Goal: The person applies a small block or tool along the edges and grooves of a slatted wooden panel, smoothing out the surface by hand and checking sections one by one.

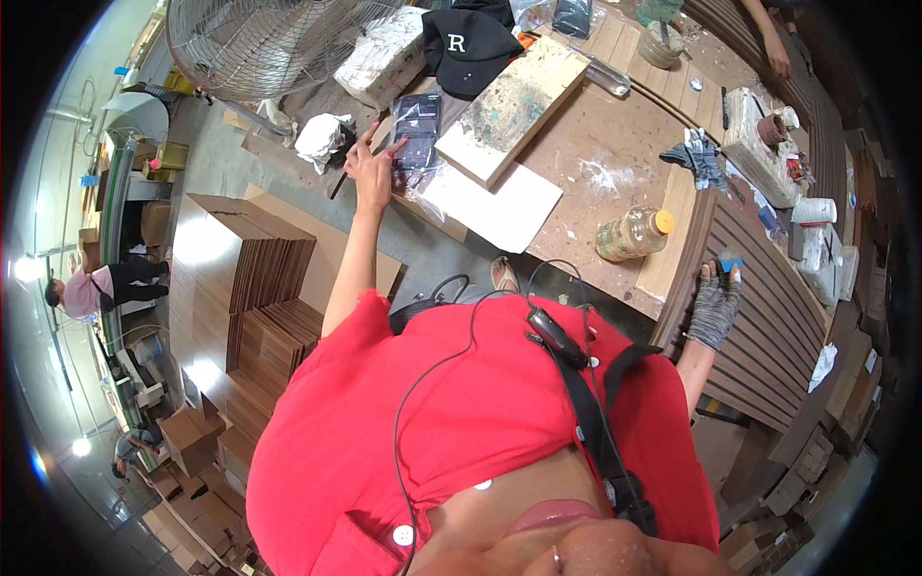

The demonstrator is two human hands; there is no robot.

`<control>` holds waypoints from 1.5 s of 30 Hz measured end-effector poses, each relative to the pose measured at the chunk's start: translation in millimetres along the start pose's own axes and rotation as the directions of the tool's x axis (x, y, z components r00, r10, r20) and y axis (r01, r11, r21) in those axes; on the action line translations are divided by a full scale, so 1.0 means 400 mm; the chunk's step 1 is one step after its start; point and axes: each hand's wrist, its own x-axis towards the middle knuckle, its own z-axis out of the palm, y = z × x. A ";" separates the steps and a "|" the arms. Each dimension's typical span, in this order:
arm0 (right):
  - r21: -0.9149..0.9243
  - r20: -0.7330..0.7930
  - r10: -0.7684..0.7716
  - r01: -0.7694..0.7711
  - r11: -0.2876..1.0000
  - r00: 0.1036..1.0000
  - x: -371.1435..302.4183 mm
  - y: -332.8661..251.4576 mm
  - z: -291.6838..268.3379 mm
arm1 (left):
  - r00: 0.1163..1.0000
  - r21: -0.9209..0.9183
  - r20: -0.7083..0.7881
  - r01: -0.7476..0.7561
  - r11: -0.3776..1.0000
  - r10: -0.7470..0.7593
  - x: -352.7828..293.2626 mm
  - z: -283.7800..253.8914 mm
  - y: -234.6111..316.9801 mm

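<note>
My bare left hand [370,171] reaches to the table's near left edge, fingers apart. One fingertip touches the screen of a dark phone [417,120], which lies by clear plastic film. Beside that hand is a crumpled white wad [324,141]. My right hand [713,309], in a grey striped glove with bare fingertips, lies over a brown slatted panel [759,331]. Between its fingers is a small blue piece [731,261], whose kind I cannot make out. A paint-stained board [514,106] and a white sheet [509,206] lie right of the phone.
A yellow-capped bottle [629,236] stands on the worktable [600,134]. Behind are a black cap [471,53], a wire-caged fan [274,43] and a grey glove [696,158]. Stacked brown panels [259,269] fill the left. Another person's hand [776,58] hangs at the far right.
</note>
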 end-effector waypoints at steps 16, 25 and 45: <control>-0.013 -0.003 0.011 -0.011 1.000 1.000 -0.012 -0.008 0.018 | 0.946 -0.095 -0.315 0.049 0.994 -0.077 -0.035 -0.015 -0.002; -0.023 0.002 -0.002 0.002 1.000 1.000 -0.023 -0.010 0.020 | 0.963 -0.108 -0.267 0.012 0.994 -0.041 -0.043 -0.013 0.021; 0.008 -0.016 0.010 -0.010 1.000 1.000 -0.028 -0.017 -0.024 | 0.994 0.041 -0.111 -0.008 0.999 0.012 -0.041 0.002 0.058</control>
